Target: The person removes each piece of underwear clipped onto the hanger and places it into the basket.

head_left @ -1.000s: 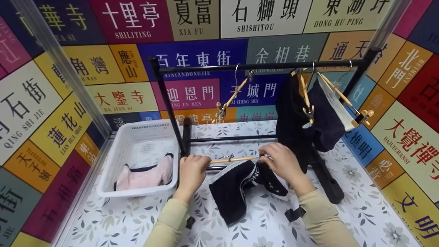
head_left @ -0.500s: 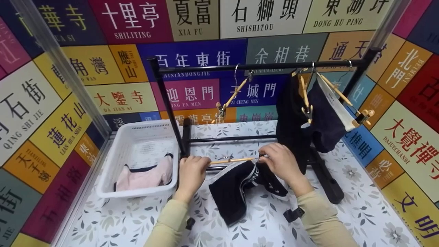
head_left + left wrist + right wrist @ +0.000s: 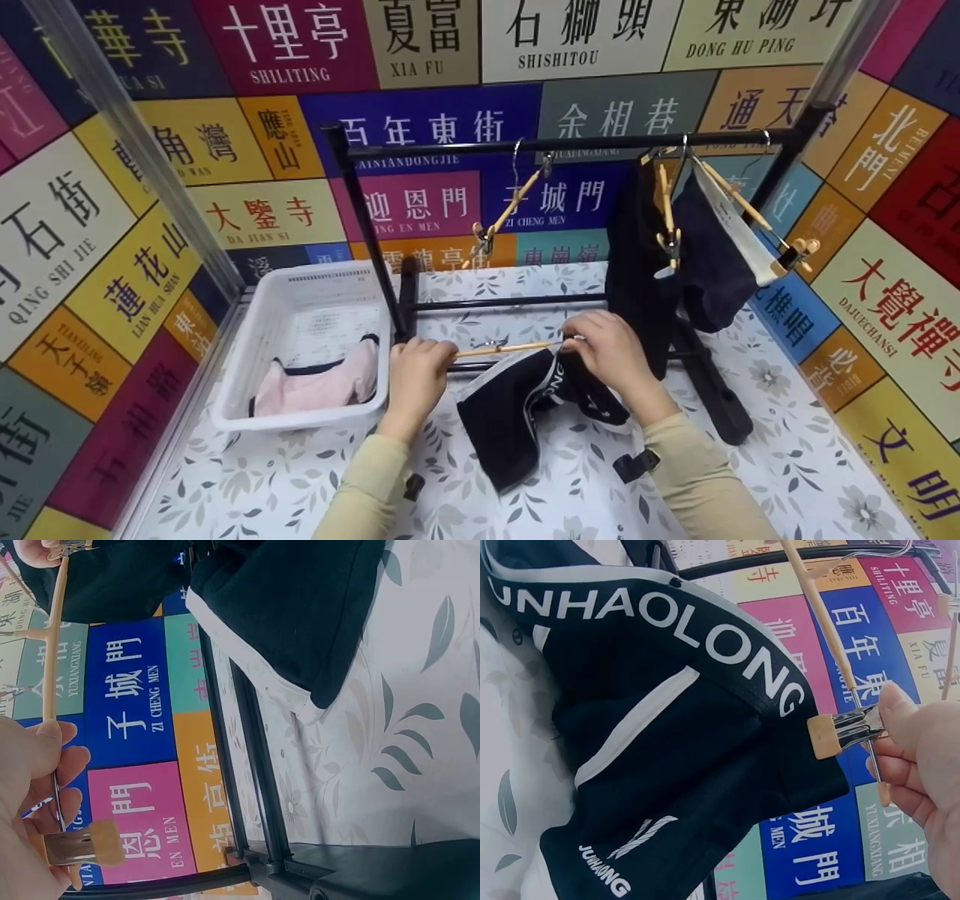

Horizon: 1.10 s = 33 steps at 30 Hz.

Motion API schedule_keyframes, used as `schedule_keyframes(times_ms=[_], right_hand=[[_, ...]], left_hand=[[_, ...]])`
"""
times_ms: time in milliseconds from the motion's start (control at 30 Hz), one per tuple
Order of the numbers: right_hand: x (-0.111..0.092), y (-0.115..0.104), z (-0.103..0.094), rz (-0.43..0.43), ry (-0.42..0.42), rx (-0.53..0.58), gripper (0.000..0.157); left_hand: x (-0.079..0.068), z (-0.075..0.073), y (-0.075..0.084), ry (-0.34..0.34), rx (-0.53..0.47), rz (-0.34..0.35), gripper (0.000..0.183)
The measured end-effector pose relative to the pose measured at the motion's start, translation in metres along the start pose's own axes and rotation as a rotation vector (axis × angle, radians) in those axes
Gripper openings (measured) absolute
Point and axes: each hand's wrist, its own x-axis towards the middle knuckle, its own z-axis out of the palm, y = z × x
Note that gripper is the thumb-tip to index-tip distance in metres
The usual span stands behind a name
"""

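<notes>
A wooden clip hanger [image 3: 517, 348] is held level between both hands in the head view. My left hand [image 3: 418, 379] grips its left end; in the left wrist view the fingers curl round the rod beside a clip [image 3: 79, 844] with no cloth in it. My right hand [image 3: 611, 356] pinches the metal clip [image 3: 847, 731] at the other end, as the right wrist view shows. That clip bites the lettered waistband of black boxer briefs [image 3: 682, 735]. The briefs [image 3: 502, 427] sag below the hanger, their left side hanging loose.
A black garment rack [image 3: 585, 144] stands behind the hands. On it hang a bare clip hanger [image 3: 514, 202], a black garment [image 3: 637, 277] and navy underwear [image 3: 716, 262]. At left, a white basket [image 3: 232, 382] holds a pink garment [image 3: 315, 388]. Floral cloth [image 3: 247, 487] covers the table.
Both hands have shifted very slightly left with the hanger. The briefs remain in nearly the same place, still clipped at the right end.
</notes>
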Motion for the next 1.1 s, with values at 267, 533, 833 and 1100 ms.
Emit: schedule_keyframes(times_ms=[267, 533, 833, 1100], right_hand=[[0.005, -0.001, 0.006, 0.008, 0.005, 0.017, 0.02], [0.012, -0.005, 0.014, 0.025, 0.019, 0.042, 0.02], [0.014, -0.008, 0.014, 0.051, -0.03, 0.02, 0.023], [0.009, -0.01, 0.012, 0.049, -0.053, 0.001, 0.027]], left_hand=[[-0.001, -0.002, -0.005, -0.008, -0.001, -0.012, 0.006], [-0.002, -0.009, -0.01, 0.008, 0.025, -0.014, 0.005], [-0.005, -0.01, -0.013, 0.032, 0.001, -0.015, 0.004], [-0.005, -0.012, -0.012, -0.008, -0.001, -0.025, 0.004]])
